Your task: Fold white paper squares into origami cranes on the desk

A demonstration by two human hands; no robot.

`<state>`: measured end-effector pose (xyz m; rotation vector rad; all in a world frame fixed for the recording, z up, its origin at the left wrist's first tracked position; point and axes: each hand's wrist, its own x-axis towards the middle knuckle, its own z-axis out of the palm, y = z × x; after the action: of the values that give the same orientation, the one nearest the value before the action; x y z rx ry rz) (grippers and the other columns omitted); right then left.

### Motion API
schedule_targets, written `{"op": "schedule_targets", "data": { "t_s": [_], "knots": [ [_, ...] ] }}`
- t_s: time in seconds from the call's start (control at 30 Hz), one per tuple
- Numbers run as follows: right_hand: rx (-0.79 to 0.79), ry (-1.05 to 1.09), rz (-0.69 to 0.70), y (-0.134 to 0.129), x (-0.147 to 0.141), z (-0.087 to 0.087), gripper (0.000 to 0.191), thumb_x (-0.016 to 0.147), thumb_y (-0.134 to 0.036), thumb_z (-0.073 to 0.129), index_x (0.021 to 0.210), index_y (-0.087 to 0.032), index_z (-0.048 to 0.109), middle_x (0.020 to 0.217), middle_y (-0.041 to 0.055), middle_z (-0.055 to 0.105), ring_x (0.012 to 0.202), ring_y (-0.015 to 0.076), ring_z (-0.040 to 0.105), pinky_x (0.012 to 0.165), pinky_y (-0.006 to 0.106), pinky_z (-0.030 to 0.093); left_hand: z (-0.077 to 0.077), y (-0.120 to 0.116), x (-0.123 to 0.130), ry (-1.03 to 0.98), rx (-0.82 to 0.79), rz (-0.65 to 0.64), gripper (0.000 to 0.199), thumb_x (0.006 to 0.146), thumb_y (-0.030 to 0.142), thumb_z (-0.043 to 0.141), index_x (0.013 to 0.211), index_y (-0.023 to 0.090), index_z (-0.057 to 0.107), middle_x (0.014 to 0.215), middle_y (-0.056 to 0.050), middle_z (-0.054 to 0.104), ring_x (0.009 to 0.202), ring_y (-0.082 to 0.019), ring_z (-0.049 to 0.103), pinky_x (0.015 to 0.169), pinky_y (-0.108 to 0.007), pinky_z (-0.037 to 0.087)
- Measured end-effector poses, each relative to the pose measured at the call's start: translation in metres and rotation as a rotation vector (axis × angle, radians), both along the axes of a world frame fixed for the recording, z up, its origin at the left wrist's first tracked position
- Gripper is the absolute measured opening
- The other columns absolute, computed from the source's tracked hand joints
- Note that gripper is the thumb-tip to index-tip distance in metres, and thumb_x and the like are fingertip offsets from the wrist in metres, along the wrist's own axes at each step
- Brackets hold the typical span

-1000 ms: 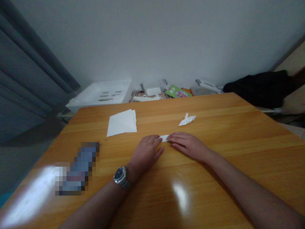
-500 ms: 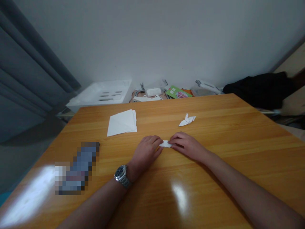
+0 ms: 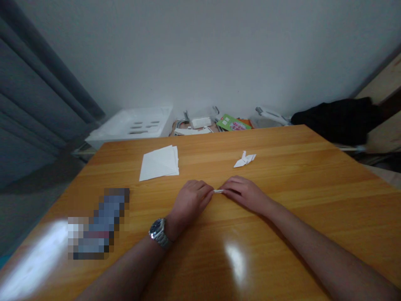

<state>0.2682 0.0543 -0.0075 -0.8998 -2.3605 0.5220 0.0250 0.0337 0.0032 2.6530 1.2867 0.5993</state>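
Observation:
A small folded white paper (image 3: pixel 218 191) shows as a thin strip between my two hands, just above the wooden table (image 3: pixel 266 251). My left hand (image 3: pixel 192 198), with a metal watch on its wrist, pinches the strip's left end. The right end is pinched by the fingers of my right hand (image 3: pixel 242 192). Beyond my right hand lies a folded white paper bird (image 3: pixel 244 159). White paper sheets (image 3: pixel 159 163) lie stacked beyond my left hand. My fingertips cover both ends of the strip.
A pixelated dark flat object (image 3: pixel 102 223) lies at the left of the table. Behind the far edge are a white foam tray (image 3: pixel 131 121), a green booklet (image 3: pixel 233 122) and a black cloth (image 3: pixel 338 119). A grey curtain (image 3: pixel 40 83) hangs at the left.
The paper between my hands showed a wider white face before and now appears as a thin strip. My left fingers have closed together more around its end. The view has shifted slightly.

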Motion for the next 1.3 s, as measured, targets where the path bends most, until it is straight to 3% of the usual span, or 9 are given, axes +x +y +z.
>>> {"op": "schedule_targets", "data": {
  "t_s": [0.13,0.37,0.7,1.0,1.17,1.3],
  "knots": [
    [-0.01,0.028,-0.022,-0.002,0.0,0.0,0.018,0.101,-0.025,0.056,0.111,-0.021,0.07,0.102,0.0078,0.074,0.095,0.0219,0.065,0.085,0.037,0.052,0.001,-0.001,0.0,-0.039,0.005,0.024,0.018,0.103,0.028,0.05,0.102,0.021,0.067,0.094,-0.004,0.07,0.086,-0.02,0.062,0.081,-0.035,0.046],
    [-0.013,0.036,-0.055,0.0,0.0,-0.003,0.017,0.101,-0.025,0.055,0.109,-0.02,0.07,0.099,0.008,0.072,0.094,0.0225,0.063,0.085,0.037,0.05,-0.001,-0.001,0.0,-0.08,0.018,-0.002,0.018,0.101,0.024,0.054,0.116,0.021,0.063,0.11,-0.005,0.068,0.098,-0.021,0.061,0.089,-0.037,0.048],
    [0.029,0.001,-0.075,0.004,0.0,-0.009,0.014,0.098,-0.024,0.06,0.105,-0.021,0.072,0.098,0.0076,0.066,0.094,0.0226,0.059,0.084,0.038,0.048,-0.007,-0.002,0.0,-0.004,0.031,-0.096,0.015,0.1,0.026,0.056,0.108,0.023,0.068,0.112,-0.005,0.068,0.1,-0.022,0.061,0.09,-0.038,0.046],
    [0.047,0.038,-0.095,0.002,-0.003,-0.006,0.018,0.098,-0.023,0.06,0.112,-0.022,0.071,0.106,0.0096,0.064,0.102,0.0242,0.058,0.09,0.041,0.05,-0.004,-0.003,0.002,0.013,-0.018,-0.045,0.023,0.097,0.03,0.061,0.118,0.021,0.066,0.105,-0.006,0.068,0.098,-0.023,0.06,0.091,-0.039,0.046],
    [0.084,0.051,-0.111,-0.001,-0.005,-0.001,0.015,0.097,-0.024,0.062,0.108,-0.021,0.072,0.107,0.01,0.064,0.102,0.0243,0.058,0.09,0.041,0.049,-0.001,-0.005,0.004,0.027,-0.01,0.04,0.02,0.098,0.036,0.06,0.106,0.02,0.068,0.1,-0.006,0.067,0.093,-0.023,0.06,0.085,-0.039,0.046],
    [0.049,0.027,-0.046,-0.004,-0.007,-0.001,0.017,0.099,-0.024,0.059,0.105,-0.023,0.074,0.101,0.0081,0.065,0.097,0.0223,0.059,0.086,0.038,0.05,0.0,-0.007,0.005,0.051,0.0,0.096,0.023,0.096,0.042,0.063,0.095,0.02,0.067,0.095,-0.006,0.066,0.087,-0.023,0.059,0.079,-0.037,0.046]
  ]
}}
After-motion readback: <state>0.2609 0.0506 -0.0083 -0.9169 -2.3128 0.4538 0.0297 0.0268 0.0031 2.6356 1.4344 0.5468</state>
